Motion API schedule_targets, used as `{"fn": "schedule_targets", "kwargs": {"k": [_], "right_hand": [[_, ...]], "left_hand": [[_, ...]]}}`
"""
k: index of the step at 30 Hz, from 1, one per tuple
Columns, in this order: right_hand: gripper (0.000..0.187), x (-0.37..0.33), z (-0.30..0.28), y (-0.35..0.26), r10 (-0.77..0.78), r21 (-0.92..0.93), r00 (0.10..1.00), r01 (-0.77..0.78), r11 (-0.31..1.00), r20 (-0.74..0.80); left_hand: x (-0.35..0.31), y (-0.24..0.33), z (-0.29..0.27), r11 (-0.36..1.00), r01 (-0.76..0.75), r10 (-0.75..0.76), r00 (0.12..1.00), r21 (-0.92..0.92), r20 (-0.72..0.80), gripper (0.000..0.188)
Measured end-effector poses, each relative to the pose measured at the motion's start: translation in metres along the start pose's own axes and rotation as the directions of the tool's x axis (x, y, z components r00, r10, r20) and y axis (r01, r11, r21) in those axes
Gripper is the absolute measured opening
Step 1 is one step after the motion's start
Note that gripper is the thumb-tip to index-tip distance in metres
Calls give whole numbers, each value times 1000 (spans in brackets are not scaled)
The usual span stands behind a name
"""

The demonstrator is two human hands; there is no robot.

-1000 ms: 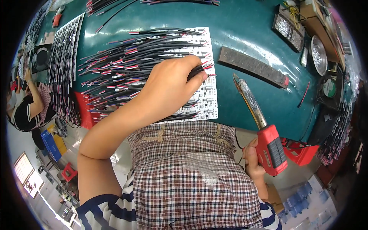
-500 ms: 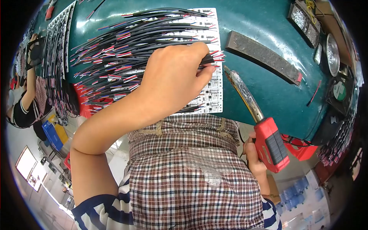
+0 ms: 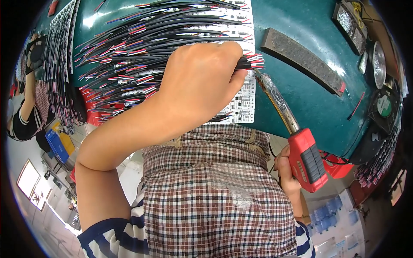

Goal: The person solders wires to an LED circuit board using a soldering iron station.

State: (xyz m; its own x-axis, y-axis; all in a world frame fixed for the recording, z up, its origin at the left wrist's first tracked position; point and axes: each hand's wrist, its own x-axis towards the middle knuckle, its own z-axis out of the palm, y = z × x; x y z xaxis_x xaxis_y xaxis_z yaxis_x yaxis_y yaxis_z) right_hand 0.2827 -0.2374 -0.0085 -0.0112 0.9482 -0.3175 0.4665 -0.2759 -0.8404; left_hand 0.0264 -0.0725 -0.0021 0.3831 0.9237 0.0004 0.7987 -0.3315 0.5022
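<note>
My left hand (image 3: 204, 79) is closed around a bundle of black cables (image 3: 254, 62). Their stripped red, white and dark wire ends stick out to the right past the thumb and forefinger. Beneath it lies a white circuit board panel (image 3: 246, 103), with many more black cables (image 3: 142, 47) spread across it toward the left. In my right hand (image 3: 287, 174), low at the right, is a soldering iron (image 3: 306, 161) with a red body and dark grip. Its shaft slants up to the left, and the tip sits just below the wire ends; whether they touch I cannot tell.
A dark grey bar (image 3: 303, 61) lies on the green table (image 3: 297, 17) to the right. Beyond it are a tray of silvery bits (image 3: 349, 28), a round metal dish (image 3: 377, 64) and a small fan (image 3: 384, 106). At far left, another person's arm (image 3: 29, 92) reaches beside more cabled boards.
The whole view has shifted a little, with the table things now higher and further right. The soldering iron's tip is slightly nearer the wire ends. Both hands keep their holds.
</note>
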Motion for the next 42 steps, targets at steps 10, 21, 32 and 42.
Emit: {"fn": "schedule_targets", "kwargs": {"k": [10,21,32,42], "right_hand": [[18,-7,-13,-2,38,-4,999,-38,999,29],[17,-3,-8,-6,53,31,998,-54,998,34],[17,-11,-14,-1,58,-1,998,-58,998,38],[20,-14,-12,3,91,-8,995,-91,996,30]], "left_hand": [[0,1,0,1000,1,-2,1000,15,18,20],[6,-1,-7,996,57,-49,991,-65,121,21],[9,-2,-9,997,27,-18,991,-68,135,21],[9,-2,-8,997,15,-7,994,-73,109,20]]}}
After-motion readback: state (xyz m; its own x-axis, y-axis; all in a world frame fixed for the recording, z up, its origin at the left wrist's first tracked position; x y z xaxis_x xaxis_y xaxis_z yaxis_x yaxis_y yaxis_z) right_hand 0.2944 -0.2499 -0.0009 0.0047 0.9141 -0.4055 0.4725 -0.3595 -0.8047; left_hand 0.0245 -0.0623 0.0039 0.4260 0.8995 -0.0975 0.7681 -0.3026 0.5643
